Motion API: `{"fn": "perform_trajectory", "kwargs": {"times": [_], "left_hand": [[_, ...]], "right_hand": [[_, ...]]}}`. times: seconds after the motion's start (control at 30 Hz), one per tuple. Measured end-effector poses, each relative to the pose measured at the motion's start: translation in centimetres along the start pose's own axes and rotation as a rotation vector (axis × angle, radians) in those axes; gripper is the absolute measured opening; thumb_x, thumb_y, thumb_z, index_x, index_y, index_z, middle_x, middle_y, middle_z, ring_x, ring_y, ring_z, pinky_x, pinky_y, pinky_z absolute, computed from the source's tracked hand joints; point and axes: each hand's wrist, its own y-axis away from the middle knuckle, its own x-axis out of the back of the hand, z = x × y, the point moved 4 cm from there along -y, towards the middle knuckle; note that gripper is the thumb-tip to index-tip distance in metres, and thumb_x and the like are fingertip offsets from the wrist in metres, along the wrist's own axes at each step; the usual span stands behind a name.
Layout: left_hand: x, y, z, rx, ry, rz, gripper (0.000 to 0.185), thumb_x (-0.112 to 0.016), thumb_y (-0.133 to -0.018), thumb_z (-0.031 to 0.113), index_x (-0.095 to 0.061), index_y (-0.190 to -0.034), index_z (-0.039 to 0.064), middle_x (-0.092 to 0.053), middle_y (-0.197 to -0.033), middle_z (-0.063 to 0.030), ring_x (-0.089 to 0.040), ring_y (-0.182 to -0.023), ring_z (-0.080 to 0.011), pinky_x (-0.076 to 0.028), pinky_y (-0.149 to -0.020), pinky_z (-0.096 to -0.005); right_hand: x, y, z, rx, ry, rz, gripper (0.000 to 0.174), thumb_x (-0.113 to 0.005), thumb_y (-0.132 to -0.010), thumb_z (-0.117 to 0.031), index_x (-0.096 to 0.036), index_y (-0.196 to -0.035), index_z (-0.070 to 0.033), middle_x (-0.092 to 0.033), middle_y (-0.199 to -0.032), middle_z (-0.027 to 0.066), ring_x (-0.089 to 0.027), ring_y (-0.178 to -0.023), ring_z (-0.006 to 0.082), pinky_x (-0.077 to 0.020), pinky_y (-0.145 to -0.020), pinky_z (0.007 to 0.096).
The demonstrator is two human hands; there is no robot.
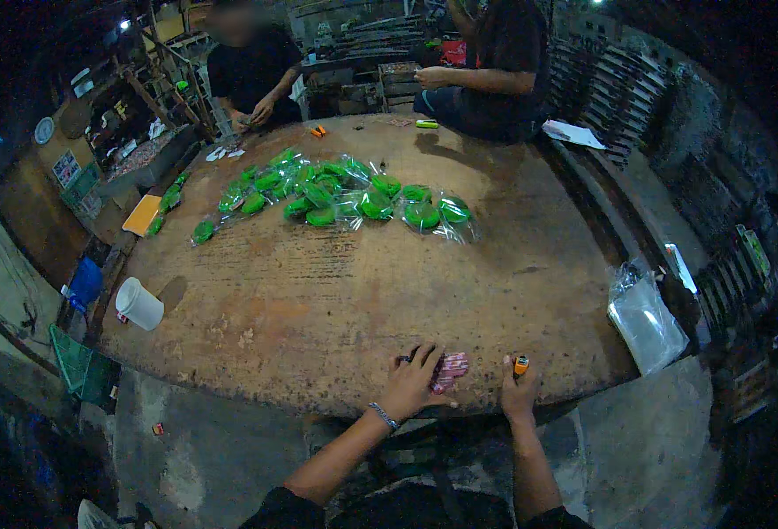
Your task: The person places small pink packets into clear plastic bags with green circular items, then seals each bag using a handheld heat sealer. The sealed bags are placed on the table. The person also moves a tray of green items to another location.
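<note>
Near the table's front edge, my left hand [414, 378] lies palm down with its fingers spread. Its fingers and thumb touch or border a flat pink striped sheaf of pieces [453, 370], partly covered by the hand. To the right, my right hand [520, 395] grips a small orange tool [521, 365] with a dark tip; its exact kind is too small to tell. Farther up the wooden table [389, 284], several round green items in clear plastic wrap [376, 205] lie in a loose heap.
A white plastic cup [139, 304] stands at left. Clear plastic bags [650, 324] lie at the right edge. Two people in dark shirts are at the far side, near an orange tool [318, 131] and a yellow-green cutter-like item [427, 123]. A yellow pad [142, 215] lies left.
</note>
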Motion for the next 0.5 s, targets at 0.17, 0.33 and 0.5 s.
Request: {"fn": "perform_trajectory", "kwargs": {"times": [0.17,0.33,0.5], "left_hand": [[0.1,-0.6,0.2,0.087,-0.038,0.112,0.095,-0.070,-0.059,0.059,-0.037,-0.130,0.007,-0.040,-0.130,-0.0164,-0.033,-0.124,-0.0363,-0.027,-0.095,-0.0584],[1.8,-1.2,-0.9,0.118,0.416,0.212,0.062,-0.070,-0.073,0.039,-0.047,-0.121,0.005,-0.044,-0.126,-0.0163,-0.044,-0.114,-0.0321,-0.043,-0.085,-0.0428],[5.0,-1.1,-8.5,0.352,0.706,0.300,0.021,-0.066,-0.080,0.017,-0.062,-0.093,0.001,-0.064,-0.081,-0.0069,-0.061,-0.075,-0.0166,-0.049,-0.065,-0.0278]], "right_hand": [[0.0,0.3,-0.9,0.204,-0.004,0.033,0.015,-0.062,-0.082,-0.015,-0.054,-0.078,-0.002,-0.053,-0.061,0.0107,-0.050,-0.054,0.0246,-0.0383,-0.053,0.0356],[-0.1,0.3,-0.6,0.423,-0.035,0.238,0.014,-0.062,-0.081,-0.013,-0.054,-0.078,-0.001,-0.052,-0.059,0.0112,-0.049,-0.052,0.0264,-0.0375,-0.051,0.0388],[-0.4,0.2,0.7,0.141,-0.002,-0.087,0.017,-0.063,-0.080,-0.015,-0.054,-0.080,-0.001,-0.055,-0.067,0.0120,-0.051,-0.059,0.0271,-0.0404,-0.056,0.0360]]}}
